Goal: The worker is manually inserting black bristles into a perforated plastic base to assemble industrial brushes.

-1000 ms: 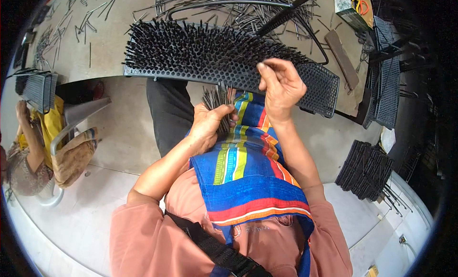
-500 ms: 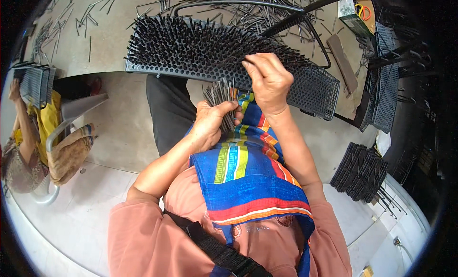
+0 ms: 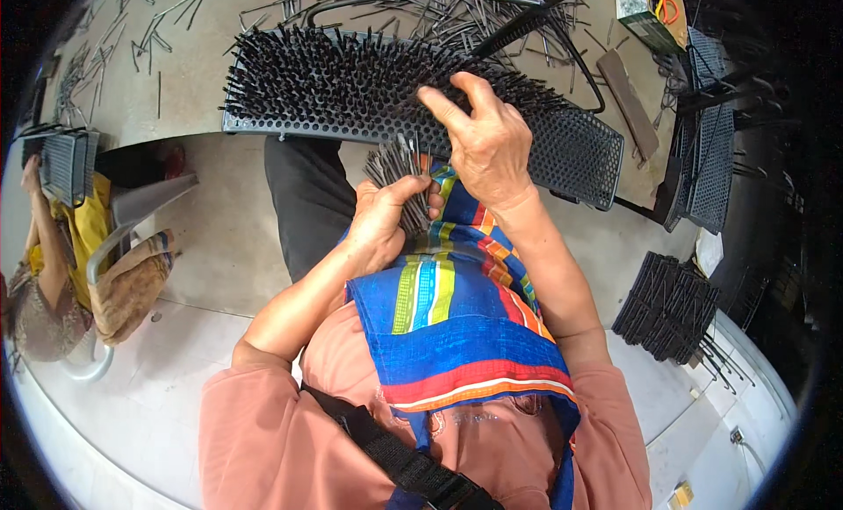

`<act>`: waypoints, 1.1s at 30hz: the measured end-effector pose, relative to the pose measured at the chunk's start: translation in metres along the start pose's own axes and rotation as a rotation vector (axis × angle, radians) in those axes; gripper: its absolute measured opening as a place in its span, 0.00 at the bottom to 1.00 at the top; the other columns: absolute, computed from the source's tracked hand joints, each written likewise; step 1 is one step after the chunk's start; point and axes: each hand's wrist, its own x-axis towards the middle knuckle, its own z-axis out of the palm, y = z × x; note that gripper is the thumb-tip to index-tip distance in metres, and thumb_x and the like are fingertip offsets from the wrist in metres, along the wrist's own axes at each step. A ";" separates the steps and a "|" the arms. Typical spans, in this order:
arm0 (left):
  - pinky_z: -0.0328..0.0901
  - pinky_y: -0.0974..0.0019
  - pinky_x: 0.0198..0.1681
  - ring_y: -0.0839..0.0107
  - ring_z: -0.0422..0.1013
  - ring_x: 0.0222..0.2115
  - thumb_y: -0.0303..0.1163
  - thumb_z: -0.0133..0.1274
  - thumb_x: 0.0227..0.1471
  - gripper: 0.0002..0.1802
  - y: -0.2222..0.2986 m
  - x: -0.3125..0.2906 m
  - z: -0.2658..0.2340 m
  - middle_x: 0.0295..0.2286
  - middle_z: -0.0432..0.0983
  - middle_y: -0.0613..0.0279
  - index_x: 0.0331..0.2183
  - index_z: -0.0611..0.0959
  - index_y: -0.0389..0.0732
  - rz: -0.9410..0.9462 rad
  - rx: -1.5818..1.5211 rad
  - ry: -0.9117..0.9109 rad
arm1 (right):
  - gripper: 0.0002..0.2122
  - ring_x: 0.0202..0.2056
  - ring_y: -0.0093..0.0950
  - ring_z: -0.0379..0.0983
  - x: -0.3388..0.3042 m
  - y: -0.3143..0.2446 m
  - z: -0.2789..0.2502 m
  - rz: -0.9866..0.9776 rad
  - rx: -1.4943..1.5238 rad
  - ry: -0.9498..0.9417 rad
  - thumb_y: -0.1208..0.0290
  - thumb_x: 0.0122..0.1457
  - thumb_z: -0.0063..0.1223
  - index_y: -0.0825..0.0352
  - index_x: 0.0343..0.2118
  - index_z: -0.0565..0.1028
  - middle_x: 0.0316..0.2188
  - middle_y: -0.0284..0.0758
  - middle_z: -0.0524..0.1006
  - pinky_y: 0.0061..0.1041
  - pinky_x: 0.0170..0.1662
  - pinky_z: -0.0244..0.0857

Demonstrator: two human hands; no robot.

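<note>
Dull, metal-looking rods (image 3: 394, 166), slightly glossy rack (image 3: 580, 154), matt cloth apron (image 3: 479, 347)

Workshop, table (image 3: 198, 88) strewn with dark rods (image 3: 439, 18), perforated rack (image 3: 580, 154), co-worker (image 3: 54, 303) nearby

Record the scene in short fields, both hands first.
Left hand: closed around a bundle of thin dark rods
Right hand: thumb and forefinger apart, at the standing thin black rods
Centre: dark grey perforated rectangular panel, rods crowding its left and middle, right-end holes bare
Beyond: beige table with scattered loose dark rods, flat brown bar at right
</note>
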 end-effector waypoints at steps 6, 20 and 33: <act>0.71 0.66 0.24 0.67 0.75 0.23 0.21 0.54 0.50 0.06 0.001 0.000 0.001 0.25 0.77 0.54 0.33 0.78 0.31 0.005 0.018 -0.016 | 0.21 0.32 0.32 0.76 -0.011 0.006 0.004 -0.021 -0.097 -0.043 0.79 0.46 0.55 0.58 0.45 0.79 0.47 0.38 0.74 0.29 0.34 0.67; 0.72 0.68 0.24 0.65 0.77 0.22 0.19 0.55 0.48 0.07 -0.003 -0.004 0.004 0.25 0.78 0.53 0.33 0.80 0.30 -0.031 0.160 -0.051 | 0.06 0.17 0.10 0.63 -0.033 -0.009 0.001 0.883 1.293 -0.032 0.80 0.51 0.61 0.70 0.31 0.76 0.21 0.27 0.75 0.11 0.18 0.55; 0.72 0.70 0.24 0.70 0.77 0.23 0.21 0.54 0.49 0.05 -0.003 -0.004 0.005 0.26 0.79 0.56 0.32 0.80 0.32 -0.022 0.219 -0.059 | 0.05 0.15 0.13 0.66 -0.049 0.000 -0.007 1.052 1.344 -0.209 0.79 0.52 0.61 0.72 0.31 0.79 0.18 0.29 0.76 0.12 0.18 0.57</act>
